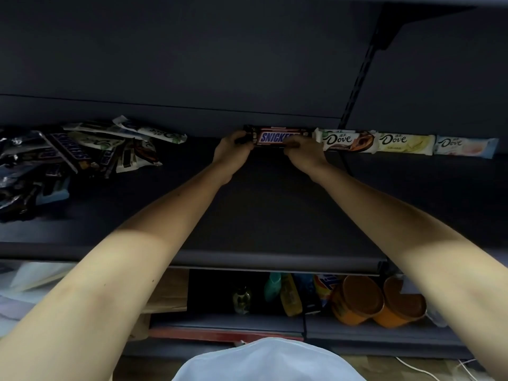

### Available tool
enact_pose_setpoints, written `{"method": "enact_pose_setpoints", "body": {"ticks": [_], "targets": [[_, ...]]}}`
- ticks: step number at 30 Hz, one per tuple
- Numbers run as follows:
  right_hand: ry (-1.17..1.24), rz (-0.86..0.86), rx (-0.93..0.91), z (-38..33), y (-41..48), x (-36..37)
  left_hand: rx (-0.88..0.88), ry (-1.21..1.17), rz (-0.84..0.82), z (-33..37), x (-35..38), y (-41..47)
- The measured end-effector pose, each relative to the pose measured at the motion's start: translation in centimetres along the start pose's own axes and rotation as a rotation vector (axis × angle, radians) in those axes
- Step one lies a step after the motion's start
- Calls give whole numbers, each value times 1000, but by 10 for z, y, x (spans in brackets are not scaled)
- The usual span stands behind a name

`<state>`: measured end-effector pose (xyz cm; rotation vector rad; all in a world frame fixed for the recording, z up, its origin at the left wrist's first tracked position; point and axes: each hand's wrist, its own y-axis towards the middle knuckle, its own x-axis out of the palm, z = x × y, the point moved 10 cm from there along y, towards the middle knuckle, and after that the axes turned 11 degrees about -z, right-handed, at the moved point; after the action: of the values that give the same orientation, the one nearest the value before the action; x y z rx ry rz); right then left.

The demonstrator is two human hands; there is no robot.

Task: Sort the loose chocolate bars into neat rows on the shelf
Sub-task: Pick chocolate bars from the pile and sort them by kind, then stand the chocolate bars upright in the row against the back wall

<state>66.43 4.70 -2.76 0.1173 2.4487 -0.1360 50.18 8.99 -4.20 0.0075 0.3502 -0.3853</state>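
1. Our left hand (232,149) pinches the left end of the Snickers bar (277,137), and our right hand (305,154) grips its right end.
2. The bar lies along the back of the shelf (261,202).
3. Just right of it, three Dove bars (404,144) run end to end.
4. Well left of it lies a loose pile of bars (82,152).

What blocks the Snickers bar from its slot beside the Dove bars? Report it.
Nothing visible. The left hand and right hand grip the Snickers bar by its ends at the back of the shelf, right beside the brown Dove bar.
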Motion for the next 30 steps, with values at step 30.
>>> {"method": "enact_pose_setpoints", "body": {"ticks": [30], "targets": [[-427, -87, -270, -184, 21, 228, 2, 329, 307, -69, -229, -143]]}}
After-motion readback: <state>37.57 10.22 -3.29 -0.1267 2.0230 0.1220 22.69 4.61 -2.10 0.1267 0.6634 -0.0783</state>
